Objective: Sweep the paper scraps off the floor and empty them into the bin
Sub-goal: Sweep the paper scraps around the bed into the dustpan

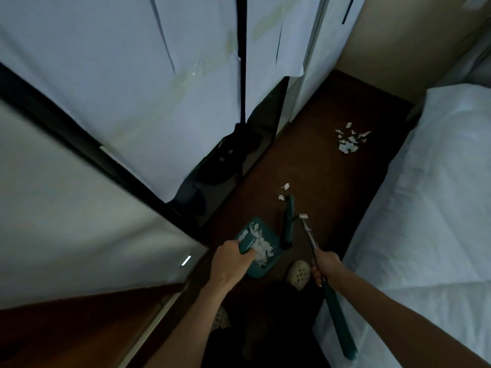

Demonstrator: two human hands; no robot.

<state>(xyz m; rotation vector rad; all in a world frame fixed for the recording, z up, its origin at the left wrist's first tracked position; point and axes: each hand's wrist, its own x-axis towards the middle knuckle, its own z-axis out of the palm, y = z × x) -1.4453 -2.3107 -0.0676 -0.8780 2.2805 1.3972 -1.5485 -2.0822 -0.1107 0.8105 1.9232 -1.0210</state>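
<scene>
**Scraps lie ahead of the broom head, R hand nearer**

L to R. Left hand (pixel 231 257): fingers curled round the dustpan (pixel 259 248) handle, gripping it. Pan sits low over the floor (pixel 332 181), near the wardrobe-side edge of the strip, already carrying a heap of white paper scraps. Whether the pan lip touches the floor, can't tell.

Just R of the pan: broom head (pixel 288 221), dark green, long axis running roughly away from the person, far tip beside two small loose scraps (pixel 283 192). Those lie at the tip's L side, just beyond the pan's far edge.

Further on, toward the far end of the floor strip and nearer the bed (pixel 425 195) side: the main scrap pile (pixel 350 142), well apart from both broom and pan.

Right hand (pixel 325 266): fingers wrapped round the broom shaft, holding it; shaft slants from the head back toward the bed side.

Judgement: next move prob. draws the two near scraps back into the pan, pull direction toward the person and slightly L. Far pile is straight ahead, R-hand side; both tools would need to go forward. No bin in view.
</scene>
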